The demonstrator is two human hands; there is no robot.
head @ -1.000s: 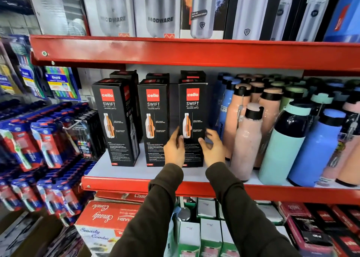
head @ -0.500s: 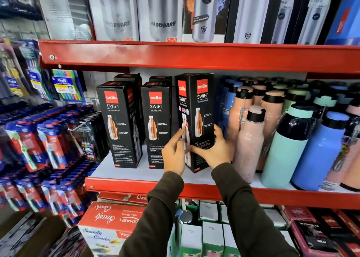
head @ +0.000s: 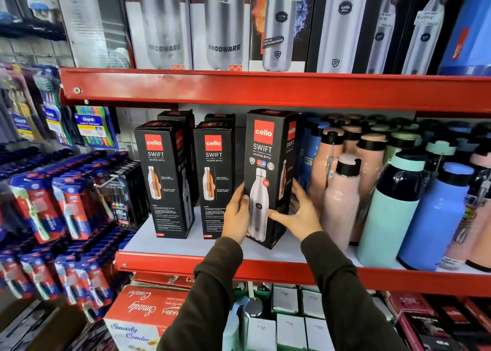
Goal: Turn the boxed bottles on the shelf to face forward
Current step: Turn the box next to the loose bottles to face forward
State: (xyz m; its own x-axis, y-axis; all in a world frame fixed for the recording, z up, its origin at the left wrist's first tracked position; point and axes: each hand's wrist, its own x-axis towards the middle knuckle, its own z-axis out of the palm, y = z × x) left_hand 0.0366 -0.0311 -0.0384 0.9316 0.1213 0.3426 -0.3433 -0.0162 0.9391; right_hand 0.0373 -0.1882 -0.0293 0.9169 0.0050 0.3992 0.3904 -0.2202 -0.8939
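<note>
Three black Cello Swift bottle boxes stand in the front row of the middle shelf [head: 164,244]. The right box [head: 268,164] is held between both hands, its front face with a white bottle picture turned towards me. My left hand [head: 236,215] grips its left edge low down. My right hand [head: 300,215] wraps its right side, thumb across the front. The left box [head: 162,175] and the middle box [head: 214,175] show a panel with an orange cutaway bottle. More black boxes [head: 175,116] stand behind them.
Loose pink, mint and blue bottles [head: 342,199] crowd the shelf right of the held box. Tall boxed steel bottles [head: 225,23] fill the upper shelf. Toothbrush packs [head: 39,207] hang at left. Red and white cartons [head: 148,313] sit below.
The right box has been turned between my hands from its orange-bottle panel, past a corner view, to its white-bottle front face. The view has moved closer.
</note>
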